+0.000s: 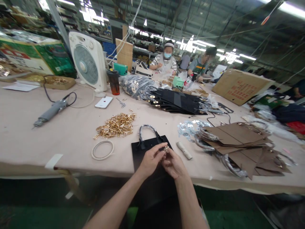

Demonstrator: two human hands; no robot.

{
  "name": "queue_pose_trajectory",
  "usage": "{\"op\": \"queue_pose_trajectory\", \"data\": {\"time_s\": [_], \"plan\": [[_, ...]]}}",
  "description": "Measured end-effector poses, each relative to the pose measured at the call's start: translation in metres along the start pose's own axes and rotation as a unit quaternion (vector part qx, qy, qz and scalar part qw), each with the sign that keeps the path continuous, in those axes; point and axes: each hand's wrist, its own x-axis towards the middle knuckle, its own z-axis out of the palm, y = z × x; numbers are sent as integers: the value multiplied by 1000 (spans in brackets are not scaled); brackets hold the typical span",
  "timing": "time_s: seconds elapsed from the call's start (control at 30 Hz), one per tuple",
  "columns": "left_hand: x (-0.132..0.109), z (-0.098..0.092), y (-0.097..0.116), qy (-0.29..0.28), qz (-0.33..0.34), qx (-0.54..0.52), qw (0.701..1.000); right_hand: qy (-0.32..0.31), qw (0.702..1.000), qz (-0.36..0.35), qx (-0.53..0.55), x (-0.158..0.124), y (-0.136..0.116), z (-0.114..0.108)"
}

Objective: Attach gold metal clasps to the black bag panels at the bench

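Both hands meet over a black bag panel (138,155), which lies at the table's front edge with a plastic-wrapped handle (148,126) at its top. Small gold metal pieces (166,148) sit between my fingertips. My left hand (152,160) is closed, its thumb and fingers pinched beside these pieces. My right hand (174,163) is curled and holds them from the other side. Their exact shape is too small to make out. To the left lies a heap of gold metal fittings (116,125), with a roll of tape (103,150) in front of it.
A grey power screwdriver (51,112), a phone (104,102), a dark cup (113,83) and a white fan (87,62) stand or lie at left. Black panels (176,100) are stacked behind; brown panels (238,140) lie at right. Two people (164,63) work across the table.
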Motion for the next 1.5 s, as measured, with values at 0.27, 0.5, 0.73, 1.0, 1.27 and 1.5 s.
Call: {"op": "queue_pose_trajectory", "data": {"time_s": [0.27,0.5,0.73,1.0,1.27,1.5], "plan": [[-2,3,0,-15,-2,2,1000,-26,991,-11,-128,-4,-7,3],[1,3,-2,-26,36,-9,999,-40,990,-8,-132,0,-5,-6],[8,1,-7,107,-63,-130,984,3,966,-219,-136,0,19,-11],[7,1,-3,110,-72,-152,980,48,872,-373,-313,-10,29,-8],[3,-1,-7,105,6,-76,992,57,854,-404,-323,-18,27,-5],[-1,1,-6,97,49,-41,993,61,843,-416,-337,-15,33,-11]]}}
